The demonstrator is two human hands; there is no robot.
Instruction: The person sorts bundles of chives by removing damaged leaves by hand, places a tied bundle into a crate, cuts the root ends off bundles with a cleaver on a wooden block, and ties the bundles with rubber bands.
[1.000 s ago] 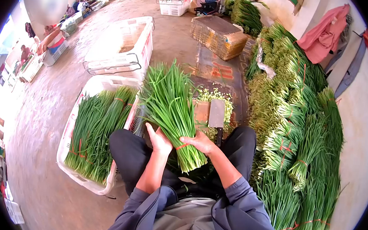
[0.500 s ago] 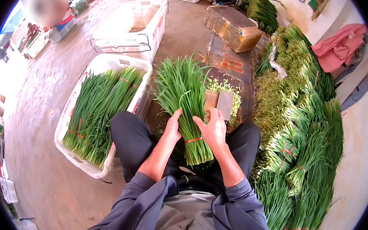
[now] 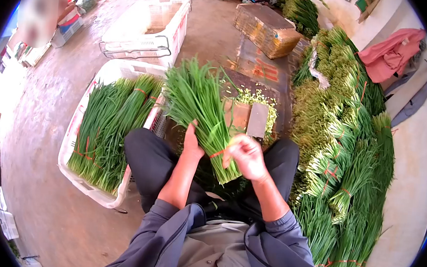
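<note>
My left hand (image 3: pixel 191 143) is wrapped round a bunch of green garlic chives (image 3: pixel 196 102). The bunch tilts, its leafy tops up and to the left, its cut ends over my lap. An orange-red band (image 3: pixel 217 154) circles it near the stems. At the right side of the stems, close to the band, is my right hand (image 3: pixel 248 156), its fingers curled into a pinch; what they hold, if anything, I cannot make out. Just beyond this hand a broad grey blade (image 3: pixel 258 118) rests on a wooden board (image 3: pixel 239 114), with pale trimmings (image 3: pixel 264 100) around it.
To my left stands a white crate (image 3: pixel 68 142) of banded chive bunches, with another white crate (image 3: pixel 179 30) behind it. A taped box (image 3: pixel 267 30) sits ahead. Along the right wall lies a long heap of chives (image 3: pixel 322 157), a pink garment (image 3: pixel 392 55) above it.
The bunch has tilted further left and moved up and left with my left hand. My right hand has come down beside the band, its fingers more curled.
</note>
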